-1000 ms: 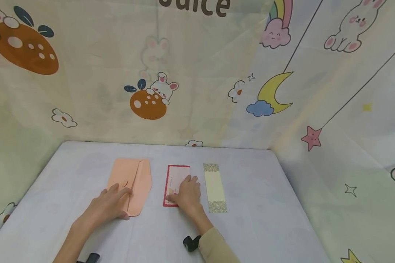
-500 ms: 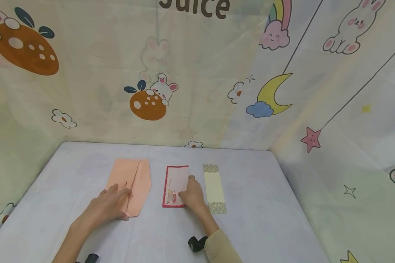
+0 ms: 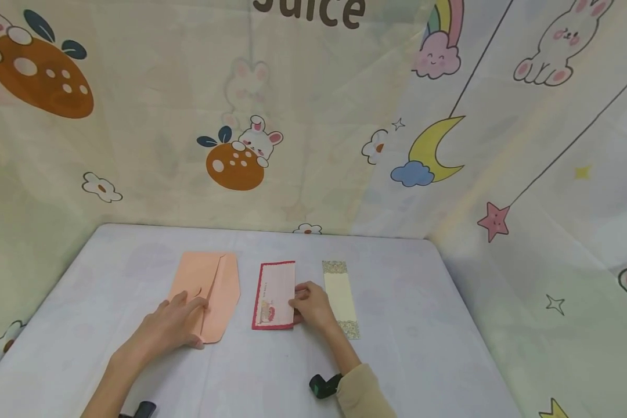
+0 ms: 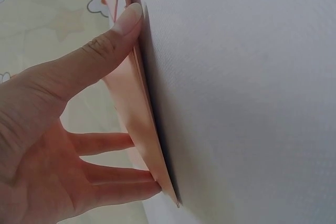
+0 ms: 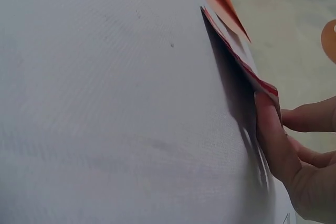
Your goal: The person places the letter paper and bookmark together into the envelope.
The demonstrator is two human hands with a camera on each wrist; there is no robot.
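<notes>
A peach paper envelope (image 3: 229, 302) lies on the white table, its pointed flap facing right. My left hand (image 3: 175, 322) rests on its lower left part. In the left wrist view the fairly straight fingers (image 4: 118, 174) touch the envelope's top, and the thumb (image 4: 100, 51) lies along its edge. To the right, my right hand (image 3: 313, 307) pinches the right edge of a pink card (image 3: 278, 284) with a red border. The right wrist view has that edge of the card (image 5: 239, 59) raised off the table, with one finger beneath it.
A cream paper strip (image 3: 339, 296) with patterned ends lies just right of my right hand, partly behind it. Printed fabric (image 3: 334, 174) hangs behind and beside the table (image 3: 423, 325). Black wrist devices (image 3: 324, 386) sit at both wrists.
My right hand slid off the card's face to its right edge and now pinches it. The card's right edge has risen, and the card shifted slightly left. My left hand stayed in place.
</notes>
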